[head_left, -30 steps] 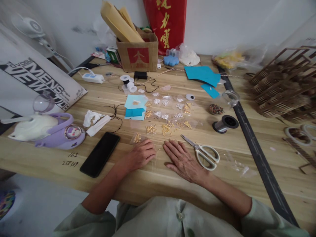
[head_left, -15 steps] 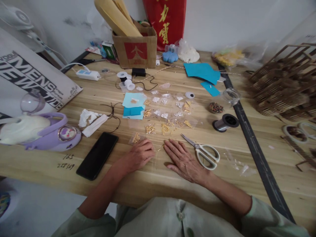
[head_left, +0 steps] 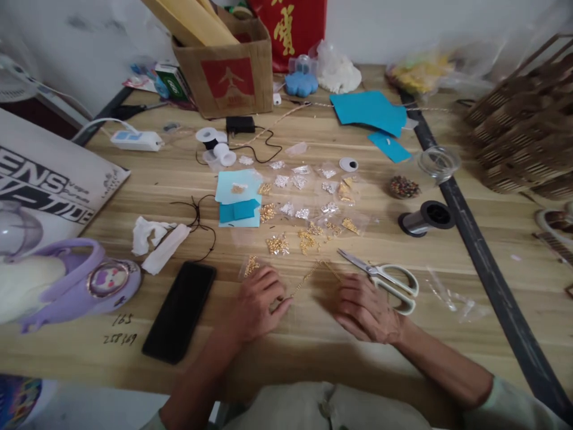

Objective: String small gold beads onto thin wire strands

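A thin gold chain (head_left: 306,278) lies on the wooden table between my hands in an upturned V. One end runs to the thumb and fingers of my left hand (head_left: 263,303), which is curled closed on it. The other end goes under the bent fingers of my right hand (head_left: 364,307); its fingertips are hidden. White-handled scissors (head_left: 394,280) lie beside my right hand, blades pointing away to the left. A small bag of gold beads (head_left: 251,266) sits just beyond my left fingers. Further off are gold beads (head_left: 278,245) and gold findings (head_left: 307,242).
A black phone (head_left: 179,312) lies left of my left arm. Small bags of silver pieces (head_left: 299,180) and blue card (head_left: 239,210) are farther back. A wire spool (head_left: 426,218), a jar of beads (head_left: 404,187) and brown racks (head_left: 523,131) stand on the right; a purple bottle (head_left: 80,280) is at left.
My right hand has gone from lying flat to curled, and has moved right, away from my left hand. More of the gold chain now shows between them. The view has shifted closer.
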`<state>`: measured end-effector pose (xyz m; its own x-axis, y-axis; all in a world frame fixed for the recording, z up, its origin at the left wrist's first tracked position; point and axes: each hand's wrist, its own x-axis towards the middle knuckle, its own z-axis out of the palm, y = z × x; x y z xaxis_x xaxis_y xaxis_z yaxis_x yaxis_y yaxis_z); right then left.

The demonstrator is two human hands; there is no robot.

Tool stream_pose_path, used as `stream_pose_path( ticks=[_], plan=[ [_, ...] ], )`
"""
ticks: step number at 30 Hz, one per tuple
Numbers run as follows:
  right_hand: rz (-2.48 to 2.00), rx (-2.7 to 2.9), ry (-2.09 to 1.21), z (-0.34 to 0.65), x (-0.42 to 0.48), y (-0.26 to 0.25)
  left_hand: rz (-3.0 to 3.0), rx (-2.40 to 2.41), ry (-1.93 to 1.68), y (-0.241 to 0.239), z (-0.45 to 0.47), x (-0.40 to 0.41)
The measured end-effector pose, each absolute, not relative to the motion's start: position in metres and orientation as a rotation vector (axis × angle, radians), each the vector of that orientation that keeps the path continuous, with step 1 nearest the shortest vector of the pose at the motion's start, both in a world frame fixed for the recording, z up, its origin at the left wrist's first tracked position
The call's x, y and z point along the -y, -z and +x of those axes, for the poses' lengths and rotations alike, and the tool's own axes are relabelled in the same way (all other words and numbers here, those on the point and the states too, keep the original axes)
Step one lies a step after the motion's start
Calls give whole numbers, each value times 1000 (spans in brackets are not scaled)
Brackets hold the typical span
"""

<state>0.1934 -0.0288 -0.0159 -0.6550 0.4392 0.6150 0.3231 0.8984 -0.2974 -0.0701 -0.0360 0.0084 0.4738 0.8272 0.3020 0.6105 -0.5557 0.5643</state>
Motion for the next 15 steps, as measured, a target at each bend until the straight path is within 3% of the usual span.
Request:
stream_pose_path(
  ticks=[10,15],
  plan=[
    [-587,2462,-138,190,26,18,2113,-1071,-1153,12,-47,47],
    [-786,2395,-235,197,59,-23,2148,-1022,-1185,9,-47,53]
  ],
)
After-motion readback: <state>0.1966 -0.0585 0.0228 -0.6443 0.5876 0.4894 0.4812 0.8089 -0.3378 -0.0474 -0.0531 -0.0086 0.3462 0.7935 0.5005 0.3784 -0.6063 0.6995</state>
